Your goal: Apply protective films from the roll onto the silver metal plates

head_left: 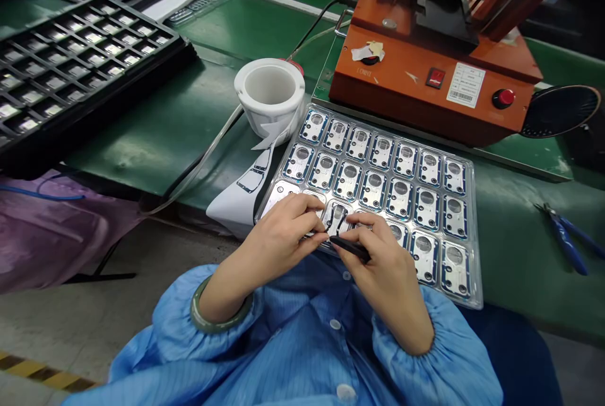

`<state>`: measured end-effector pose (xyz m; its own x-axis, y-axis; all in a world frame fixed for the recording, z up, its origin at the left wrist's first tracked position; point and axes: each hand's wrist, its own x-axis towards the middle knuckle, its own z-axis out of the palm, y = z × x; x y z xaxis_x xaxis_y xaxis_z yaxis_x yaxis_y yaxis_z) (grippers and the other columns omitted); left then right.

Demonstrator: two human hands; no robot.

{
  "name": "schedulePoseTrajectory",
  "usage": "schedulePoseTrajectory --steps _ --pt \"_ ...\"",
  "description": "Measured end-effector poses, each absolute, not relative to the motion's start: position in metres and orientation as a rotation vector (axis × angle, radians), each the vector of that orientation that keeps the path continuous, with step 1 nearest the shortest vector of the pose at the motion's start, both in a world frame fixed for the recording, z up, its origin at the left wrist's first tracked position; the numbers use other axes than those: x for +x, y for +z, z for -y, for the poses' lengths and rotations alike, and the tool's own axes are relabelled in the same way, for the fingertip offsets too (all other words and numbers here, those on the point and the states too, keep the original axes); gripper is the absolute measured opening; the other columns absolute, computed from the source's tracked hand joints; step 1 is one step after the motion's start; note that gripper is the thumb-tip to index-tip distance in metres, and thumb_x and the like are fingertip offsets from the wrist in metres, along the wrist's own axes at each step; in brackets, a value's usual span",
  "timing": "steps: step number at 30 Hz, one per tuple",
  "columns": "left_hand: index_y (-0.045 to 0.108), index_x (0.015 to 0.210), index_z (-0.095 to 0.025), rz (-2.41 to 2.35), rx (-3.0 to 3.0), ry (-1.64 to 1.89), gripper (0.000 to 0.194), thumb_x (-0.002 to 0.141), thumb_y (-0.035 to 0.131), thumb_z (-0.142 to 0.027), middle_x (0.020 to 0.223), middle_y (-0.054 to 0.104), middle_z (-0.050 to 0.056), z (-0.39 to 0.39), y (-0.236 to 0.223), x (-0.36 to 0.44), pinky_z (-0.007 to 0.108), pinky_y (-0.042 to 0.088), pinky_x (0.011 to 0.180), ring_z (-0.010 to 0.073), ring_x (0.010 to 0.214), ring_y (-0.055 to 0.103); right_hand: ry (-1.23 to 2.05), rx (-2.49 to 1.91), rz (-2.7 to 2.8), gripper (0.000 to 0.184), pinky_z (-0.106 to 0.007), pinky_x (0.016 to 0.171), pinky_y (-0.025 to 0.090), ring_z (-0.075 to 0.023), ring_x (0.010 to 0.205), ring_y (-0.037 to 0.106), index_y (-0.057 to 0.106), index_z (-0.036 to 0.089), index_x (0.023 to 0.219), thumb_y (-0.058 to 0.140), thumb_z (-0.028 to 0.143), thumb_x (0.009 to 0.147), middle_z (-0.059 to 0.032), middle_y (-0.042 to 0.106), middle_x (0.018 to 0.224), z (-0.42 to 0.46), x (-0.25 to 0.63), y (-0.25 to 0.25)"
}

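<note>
A clear plastic tray (476,267) holds rows of silvery rectangular plates with blue edges and a round window each. Over its near row, my left hand (288,229) is closed, its fingertips pinching one end of a thin, bent black adhesive gasket (339,220). My right hand (382,261) grips a black pen-like tool (352,247), its tip pointing left toward the left fingertips. Both hands meet above one plate, and the fingers partly cover the plates around it. Left of the tray, a roll of white backing paper (269,87) trails a strip (241,188) bearing a black frame-shaped outline.
An orange machine (416,91) with a red knob stands behind the tray. Blue-handled pliers (564,242) lie at the right. Black compartment trays (89,59) sit at the left. Cables (203,157) run across the green bench beside the roll.
</note>
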<state>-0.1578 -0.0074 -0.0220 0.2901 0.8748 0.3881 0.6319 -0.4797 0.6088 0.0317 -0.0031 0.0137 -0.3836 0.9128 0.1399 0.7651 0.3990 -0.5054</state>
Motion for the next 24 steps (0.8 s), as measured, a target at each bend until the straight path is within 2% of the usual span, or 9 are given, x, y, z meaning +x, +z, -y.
schedulePoseTrajectory --steps 4,10,13,16,19,24 --pt "0.059 0.081 -0.015 -1.372 2.235 1.000 0.010 0.087 0.052 -0.018 0.109 0.057 0.010 0.008 -0.021 -0.157 0.036 0.048 0.084 0.0205 0.100 0.055 0.489 -1.512 2.296 0.010 -0.026 0.053 0.044 -0.0160 0.073 0.064 0.061 0.022 0.082 0.066 0.013 0.078 -0.0015 0.058 0.111 0.001 0.029 0.017" --pt "0.059 0.075 -0.015 -1.400 2.326 0.928 0.015 0.087 0.051 -0.020 0.106 0.057 0.011 0.005 -0.023 -0.156 0.038 0.048 0.080 0.0214 0.093 0.054 0.451 -1.568 2.355 0.008 -0.028 0.053 0.043 -0.0145 0.067 0.062 0.057 0.022 0.080 0.064 0.017 0.081 0.0004 0.057 0.114 0.001 0.026 0.017" --pt "0.059 0.074 -0.015 -1.392 2.309 0.934 0.016 0.087 0.052 -0.020 0.105 0.057 0.010 0.004 -0.022 -0.157 0.036 0.048 0.080 0.0205 0.093 0.054 0.439 -1.543 2.364 0.007 -0.028 0.054 0.043 -0.0149 0.068 0.062 0.057 0.022 0.080 0.062 0.018 0.082 0.0000 0.056 0.115 0.001 0.028 0.014" --pt "0.060 0.075 -0.017 -1.364 2.225 0.983 0.014 0.087 0.053 -0.021 0.105 0.057 0.008 0.005 -0.020 -0.158 0.034 0.047 0.083 0.0186 0.095 0.055 0.441 -1.440 2.314 0.005 -0.028 0.058 0.044 -0.0172 0.078 0.063 0.059 0.022 0.084 0.061 0.017 0.082 -0.0028 0.055 0.117 0.001 0.031 0.011" --pt "0.059 0.076 -0.018 -1.359 2.108 1.076 0.015 0.088 0.052 -0.023 0.101 0.060 0.006 0.006 -0.018 -0.158 0.030 0.047 0.083 0.0160 0.094 0.057 0.480 -1.334 2.228 0.007 -0.028 0.065 0.046 -0.0186 0.087 0.062 0.061 0.022 0.088 0.059 0.018 0.082 -0.0047 0.056 0.108 0.003 0.035 0.009" --pt "0.061 0.079 -0.017 -1.316 2.008 1.192 0.021 0.092 0.045 -0.023 0.092 0.063 0.005 0.007 -0.018 -0.158 0.026 0.047 0.079 0.0135 0.088 0.059 0.647 -1.261 2.093 0.005 -0.026 0.067 0.044 -0.0148 0.076 0.060 0.060 0.022 0.090 0.057 0.022 0.087 0.0002 0.060 0.084 0.006 0.035 0.008"
